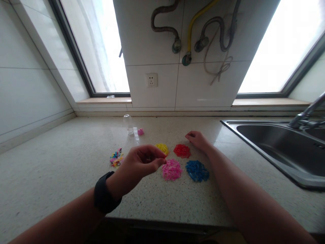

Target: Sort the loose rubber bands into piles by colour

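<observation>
Over the pink pile of small rubber bands (172,170), my left hand (144,161) is pinched, with a dark watch on its wrist. A small red bit, which looks like a rubber band, shows at its fingertips. My right hand (196,139) is closed just behind and right of the red pile of rubber bands (182,151); what its fingers hold, if anything, is too small to tell. The yellow pile (161,148) is partly covered by my left hand. A blue pile (197,170) lies below my right wrist. Left of my left hand is a mixed-colour heap of bands (116,158).
A clear plastic bottle (128,124) stands toward the back of the speckled countertop (63,162), beside a small pink object (140,131). The steel sink (269,145) and its faucet (307,112) are on the right. A wall socket (151,80) and pipes are behind.
</observation>
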Motion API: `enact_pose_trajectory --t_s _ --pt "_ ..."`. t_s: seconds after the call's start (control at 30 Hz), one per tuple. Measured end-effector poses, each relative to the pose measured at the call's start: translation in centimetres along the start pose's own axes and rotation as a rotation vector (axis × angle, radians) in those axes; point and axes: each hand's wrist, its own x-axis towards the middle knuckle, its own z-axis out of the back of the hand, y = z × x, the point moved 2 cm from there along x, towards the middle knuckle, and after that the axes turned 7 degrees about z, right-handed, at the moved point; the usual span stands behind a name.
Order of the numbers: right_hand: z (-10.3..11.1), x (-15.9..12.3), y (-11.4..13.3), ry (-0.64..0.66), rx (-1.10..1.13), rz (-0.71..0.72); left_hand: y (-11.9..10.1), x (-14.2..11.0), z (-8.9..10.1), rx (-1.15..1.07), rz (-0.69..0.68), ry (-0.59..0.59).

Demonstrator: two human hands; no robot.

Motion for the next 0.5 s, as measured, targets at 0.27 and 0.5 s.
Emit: enact_pose_trajectory --t_s 0.27,0.5 --pt "0.0 -0.08 0.23 -0.001 -0.001 0.003 -0.6 -0.67 -0.91 0.014 -0.025 0.04" --pt "-0.11 0.12 -0.08 0.007 0.01 0.006 -0.45 -0.39 -0.84 0.113 -0.022 -0.007"
